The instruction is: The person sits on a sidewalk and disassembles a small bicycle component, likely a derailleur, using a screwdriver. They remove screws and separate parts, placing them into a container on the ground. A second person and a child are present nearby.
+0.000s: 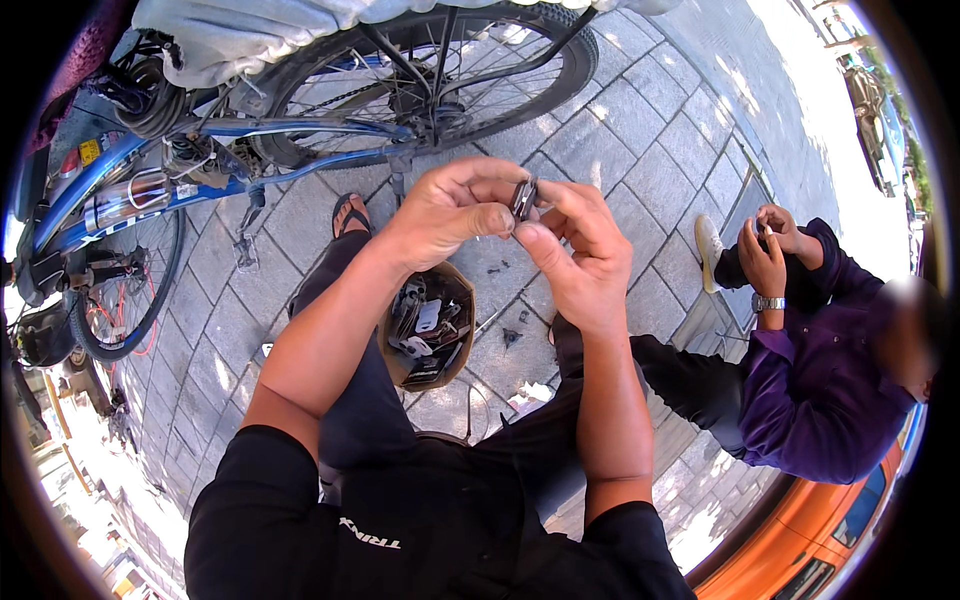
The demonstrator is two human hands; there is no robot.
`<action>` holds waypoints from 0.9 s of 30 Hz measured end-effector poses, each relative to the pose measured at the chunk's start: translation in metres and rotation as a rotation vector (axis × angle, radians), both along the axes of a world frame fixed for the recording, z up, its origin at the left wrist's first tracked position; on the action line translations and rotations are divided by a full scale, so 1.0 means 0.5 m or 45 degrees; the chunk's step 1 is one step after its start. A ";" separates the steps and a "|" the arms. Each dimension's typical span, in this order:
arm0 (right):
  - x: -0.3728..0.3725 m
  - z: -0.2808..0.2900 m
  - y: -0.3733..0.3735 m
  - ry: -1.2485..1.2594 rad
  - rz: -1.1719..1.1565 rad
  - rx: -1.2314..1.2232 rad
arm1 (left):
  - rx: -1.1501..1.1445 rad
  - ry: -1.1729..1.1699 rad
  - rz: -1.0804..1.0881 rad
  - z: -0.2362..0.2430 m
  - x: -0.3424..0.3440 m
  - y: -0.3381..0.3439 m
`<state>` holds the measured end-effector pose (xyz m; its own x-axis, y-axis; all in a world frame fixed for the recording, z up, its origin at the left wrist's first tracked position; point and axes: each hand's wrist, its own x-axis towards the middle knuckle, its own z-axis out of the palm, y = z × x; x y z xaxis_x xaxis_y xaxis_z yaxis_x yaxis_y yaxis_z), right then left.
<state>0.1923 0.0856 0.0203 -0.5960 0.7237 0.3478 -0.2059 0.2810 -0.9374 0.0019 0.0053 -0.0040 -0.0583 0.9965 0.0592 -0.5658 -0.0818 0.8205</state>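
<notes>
Above sunlit grey paving stones (640, 150), outdoors and near a blue bicycle (300, 125), I have one small dark part (523, 198) between my left hand (450, 215) and right hand (585, 255), both pinching it closely. It looks narrow, with a pale shiny strip. My grip hides some of it; its exact shape I cannot make out.

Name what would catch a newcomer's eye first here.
First, the left hand and right hand at the centre, both holding a small dark part. Next, the blue bicycle at upper left and the purple-shirted person at right. Below the hands stands a brown box of loose parts.
</notes>
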 end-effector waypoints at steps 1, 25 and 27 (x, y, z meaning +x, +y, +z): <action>-0.001 0.000 -0.001 0.003 0.010 -0.007 | 0.023 0.007 0.016 0.001 0.000 -0.001; -0.004 0.002 0.012 -0.041 0.157 -0.010 | 0.236 0.749 0.370 0.018 -0.018 -0.020; -0.005 0.001 0.013 -0.100 0.119 0.009 | 0.228 0.796 0.376 0.019 -0.020 -0.020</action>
